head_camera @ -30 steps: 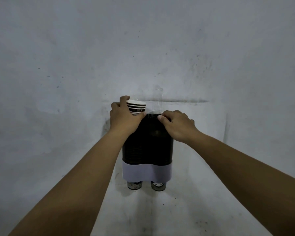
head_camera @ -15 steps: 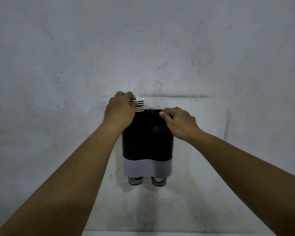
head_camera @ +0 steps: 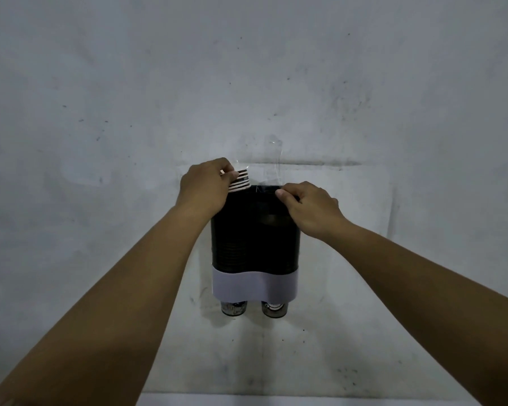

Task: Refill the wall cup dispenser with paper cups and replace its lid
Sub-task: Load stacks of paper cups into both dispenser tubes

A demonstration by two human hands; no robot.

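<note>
A dark two-tube cup dispenser (head_camera: pixel 254 238) with a pale band (head_camera: pixel 254 285) hangs on the wall. A cup bottom pokes out below each tube, one on the left (head_camera: pixel 233 308) and one on the right (head_camera: pixel 274 309). My left hand (head_camera: pixel 204 189) grips a stack of striped paper cups (head_camera: pixel 241 180), whose rims stick out of the left tube's top. My right hand (head_camera: pixel 308 208) holds the dispenser's top rim on the right side, thumb on the front edge. No lid is in view.
The grey, scuffed wall (head_camera: pixel 364 98) fills the view. Clear tape or plastic (head_camera: pixel 273 159) glints on the wall just above the dispenser. A pale ledge (head_camera: pixel 276 399) shows at the bottom edge.
My left hand has pushed the cup stack further down into the left tube; less of it shows above the rim. My right hand has stayed on the rim.
</note>
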